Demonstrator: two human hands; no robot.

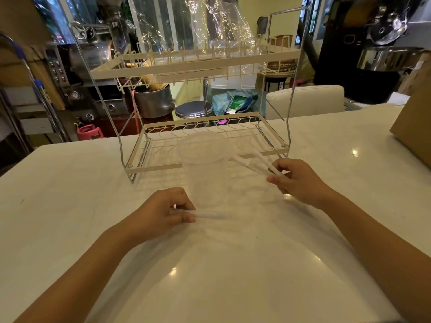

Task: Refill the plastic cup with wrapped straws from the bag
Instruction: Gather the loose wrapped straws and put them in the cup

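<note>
A clear plastic cup (206, 169) stands upright on the white counter, just in front of the rack's lower shelf. My left hand (161, 212) rests on the counter at the cup's lower left, fingers pinched on one wrapped straw (211, 215) that lies flat and points right. My right hand (299, 180) hovers to the right of the cup and grips a small bunch of wrapped straws (250, 163), whose free ends point toward the cup's rim. A crumpled clear plastic bag (221, 31) sits on the rack's top shelf.
A two-tier cream wire rack (154, 167) stands behind the cup. A cardboard box (414, 127) sits at the counter's right edge. Beyond the white counter (233, 264) are a stool, a metal pot and kitchen machines.
</note>
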